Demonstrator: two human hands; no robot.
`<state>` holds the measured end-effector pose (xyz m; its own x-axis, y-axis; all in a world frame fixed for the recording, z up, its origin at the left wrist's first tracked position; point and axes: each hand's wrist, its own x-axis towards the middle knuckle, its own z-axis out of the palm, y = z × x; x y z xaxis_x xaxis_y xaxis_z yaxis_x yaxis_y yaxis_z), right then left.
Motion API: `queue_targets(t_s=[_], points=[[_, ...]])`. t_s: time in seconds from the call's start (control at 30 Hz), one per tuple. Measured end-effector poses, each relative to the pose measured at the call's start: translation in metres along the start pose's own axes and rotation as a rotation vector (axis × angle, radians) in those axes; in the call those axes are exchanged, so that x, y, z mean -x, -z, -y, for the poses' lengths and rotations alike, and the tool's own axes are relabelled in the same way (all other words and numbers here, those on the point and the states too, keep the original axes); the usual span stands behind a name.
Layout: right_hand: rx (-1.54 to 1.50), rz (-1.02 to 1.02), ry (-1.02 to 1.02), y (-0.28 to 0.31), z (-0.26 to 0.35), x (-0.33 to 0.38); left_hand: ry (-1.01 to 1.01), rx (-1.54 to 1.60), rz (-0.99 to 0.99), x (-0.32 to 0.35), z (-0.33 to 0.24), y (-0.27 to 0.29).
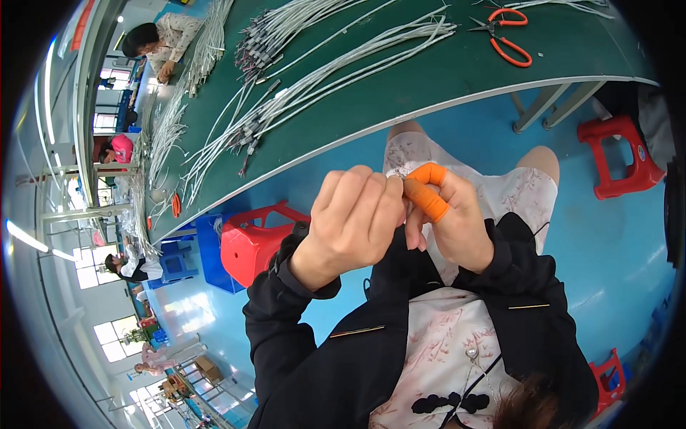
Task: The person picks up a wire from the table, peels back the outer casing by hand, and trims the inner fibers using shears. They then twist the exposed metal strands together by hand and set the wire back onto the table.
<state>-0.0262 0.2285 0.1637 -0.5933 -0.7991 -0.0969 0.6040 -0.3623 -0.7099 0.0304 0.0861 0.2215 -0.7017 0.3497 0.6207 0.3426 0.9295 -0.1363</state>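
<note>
Your two hands meet in front of your chest, over your lap. Your left hand (355, 218) is curled closed, with its fingertips pressed against a small pale part (395, 173) that shows only a little between both hands; what exactly this part is, you cannot tell from here. Your right hand (451, 218) is closed too, and it pinches the same small part from the other side. On one finger of the right hand you wear an orange rubber finger cot (427, 191).

Beyond your hands stands the green worktable (443, 79). On it lie bundles of white cables (314, 79) with dark connectors at the ends, well apart from your hands. Orange-handled scissors (504, 36) lie on the far right of the table. A red plastic stool (250, 239) stands on the blue floor just beside your left arm
</note>
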Motion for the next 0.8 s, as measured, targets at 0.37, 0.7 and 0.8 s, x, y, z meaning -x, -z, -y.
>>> queue_targets(t_s=[0.37,0.7,0.8], points=[[0.565,-0.058,0.322,0.006,-0.002,0.001,0.798,0.906,0.220,-0.003,0.007,0.028],[0.881,-0.171,0.576,0.003,-0.014,-0.003,0.724,0.680,0.148,0.014,-0.006,0.009],[0.848,-0.235,0.547,-0.005,-0.009,-0.002,0.643,0.525,0.067,0.011,-0.010,0.005]])
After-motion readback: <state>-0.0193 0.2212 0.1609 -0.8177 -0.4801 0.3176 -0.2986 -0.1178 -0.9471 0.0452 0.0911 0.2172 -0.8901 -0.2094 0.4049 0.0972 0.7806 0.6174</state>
